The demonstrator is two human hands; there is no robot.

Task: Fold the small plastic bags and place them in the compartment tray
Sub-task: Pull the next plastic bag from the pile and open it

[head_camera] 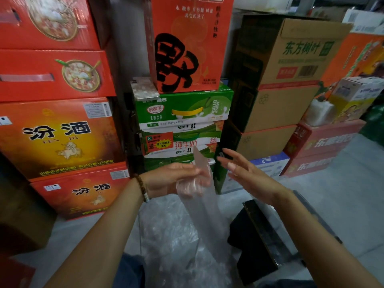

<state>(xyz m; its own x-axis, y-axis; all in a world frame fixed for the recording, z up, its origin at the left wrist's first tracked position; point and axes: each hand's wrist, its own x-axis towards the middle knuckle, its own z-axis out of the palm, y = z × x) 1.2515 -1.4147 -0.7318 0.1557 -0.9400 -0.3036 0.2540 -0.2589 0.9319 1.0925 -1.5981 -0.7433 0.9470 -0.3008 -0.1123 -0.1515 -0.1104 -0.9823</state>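
Note:
A long clear plastic bag (202,206) hangs down in front of me, its top end sticking up above my left hand (176,176), which holds it near the top with the fingers wrapped by the film. My right hand (243,169) is raised just to the right of the bag with straight fingers spread, apart from the plastic. Below lies a heap of clear plastic bags (172,246) on the floor. The dark compartment tray (261,235) sits on the floor at the lower right, under my right forearm.
Stacked cartons wall the space: red boxes (56,138) on the left, green milk cartons (182,125) straight ahead, brown cardboard boxes (286,80) on the right. A phone (144,88) rests on the green carton. Grey floor (342,194) shows at the right.

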